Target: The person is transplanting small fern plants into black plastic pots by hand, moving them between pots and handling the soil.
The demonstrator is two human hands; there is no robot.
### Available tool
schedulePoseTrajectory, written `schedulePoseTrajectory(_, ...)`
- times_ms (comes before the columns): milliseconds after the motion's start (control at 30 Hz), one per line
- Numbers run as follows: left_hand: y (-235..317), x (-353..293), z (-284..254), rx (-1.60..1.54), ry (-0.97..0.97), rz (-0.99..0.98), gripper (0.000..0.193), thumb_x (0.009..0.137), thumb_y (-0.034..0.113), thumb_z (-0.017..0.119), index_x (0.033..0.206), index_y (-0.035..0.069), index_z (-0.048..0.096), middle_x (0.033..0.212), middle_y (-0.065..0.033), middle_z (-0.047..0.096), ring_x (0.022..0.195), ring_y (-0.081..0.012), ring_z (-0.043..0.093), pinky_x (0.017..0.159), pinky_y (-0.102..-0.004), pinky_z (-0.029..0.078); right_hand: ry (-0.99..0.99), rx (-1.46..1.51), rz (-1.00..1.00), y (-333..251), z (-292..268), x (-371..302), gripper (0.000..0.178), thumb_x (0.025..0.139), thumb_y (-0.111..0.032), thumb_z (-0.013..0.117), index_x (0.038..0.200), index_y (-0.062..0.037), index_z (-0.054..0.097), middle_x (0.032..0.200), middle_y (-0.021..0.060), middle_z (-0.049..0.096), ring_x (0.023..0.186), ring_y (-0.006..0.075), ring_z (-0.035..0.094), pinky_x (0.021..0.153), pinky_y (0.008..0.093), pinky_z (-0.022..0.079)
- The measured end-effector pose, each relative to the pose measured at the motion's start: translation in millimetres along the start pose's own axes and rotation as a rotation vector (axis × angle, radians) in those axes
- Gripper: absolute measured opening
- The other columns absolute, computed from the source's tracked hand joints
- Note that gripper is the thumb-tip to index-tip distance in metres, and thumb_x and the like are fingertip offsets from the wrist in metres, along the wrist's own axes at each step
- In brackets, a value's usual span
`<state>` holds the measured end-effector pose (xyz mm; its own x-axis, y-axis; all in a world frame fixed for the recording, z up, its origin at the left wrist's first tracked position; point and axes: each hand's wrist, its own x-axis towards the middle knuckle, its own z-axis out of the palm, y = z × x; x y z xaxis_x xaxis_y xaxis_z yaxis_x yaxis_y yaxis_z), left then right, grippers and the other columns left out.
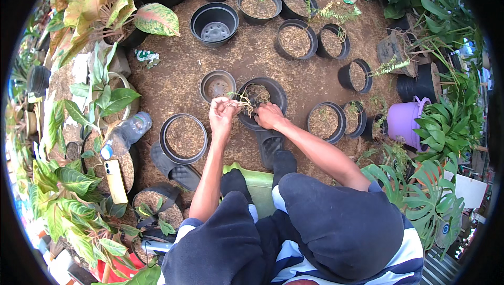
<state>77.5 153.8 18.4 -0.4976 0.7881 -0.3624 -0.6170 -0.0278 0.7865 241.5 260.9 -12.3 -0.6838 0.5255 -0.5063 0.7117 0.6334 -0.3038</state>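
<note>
My left hand (223, 111) is closed in a pinch on thin, pale plant stems (242, 102), held over the left rim of a black plant pot (278, 94). The stems trail toward the dark, loose contents of this pot. My right hand (270, 116) reaches over the pot's near rim with fingers curled downward. Its fingertips are partly hidden, and what they grip I cannot make out. Just left of the pot stands a small, shallow grey pot (217, 85) with holes in its base. Nearer to me, a wider black pot (183, 138) is filled with brown growing material.
An unfilled black pot (214, 24) and several filled ones stand farther off. On the right are more pots and a purple bucket (403, 122). Leafy plants line both sides. A plastic bottle (128, 133) and a yellow phone (115, 181) lie at left. Black slippers (176, 167) rest near my feet.
</note>
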Motion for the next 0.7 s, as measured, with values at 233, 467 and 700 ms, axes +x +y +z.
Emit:
schedulePoseTrajectory(233, -6, 5, -5, 0.046, -0.043, -0.007, 0.018, 0.095, -0.002, 0.062, 0.113, -0.002, 0.059, 0.106, -0.0124, 0.068, 0.099, -0.0181, 0.069, 0.090, -0.0320, 0.058, -0.048, -0.021, 0.015, 4, 0, 6, 0.025, 0.085, -0.019, 0.063, 0.103, -0.0077, 0.076, 0.104, 0.0176, 0.072, 0.107, 0.0361, 0.065, 0.092, 0.0466, 0.052)
schedulePoseTrajectory(467, -11, 5, -3, 0.008, -0.018, -0.037, 0.018, 0.092, 0.001, 0.069, 0.109, -0.001, 0.061, 0.106, -0.0133, 0.069, 0.098, -0.0191, 0.070, 0.090, -0.0322, 0.058, 0.153, 0.441, 0.002, 7, -15, 2, 0.032, 0.077, -0.004, 0.070, 0.108, -0.0069, 0.075, 0.106, 0.0176, 0.073, 0.101, 0.0338, 0.069, 0.090, 0.0422, 0.055)
schedulePoseTrajectory(700, -7, 0, -5, 0.008, -0.018, 0.039, 0.016, 0.089, -0.003, 0.072, 0.096, 0.003, 0.060, 0.104, -0.0137, 0.070, 0.098, -0.0177, 0.069, 0.092, -0.0312, 0.056, 0.227, 0.679, 0.055, 11, -24, 7, 0.040, 0.071, -0.004, 0.081, 0.109, -0.0022, 0.072, 0.107, 0.0162, 0.072, 0.102, 0.0265, 0.070, 0.090, 0.0385, 0.056)
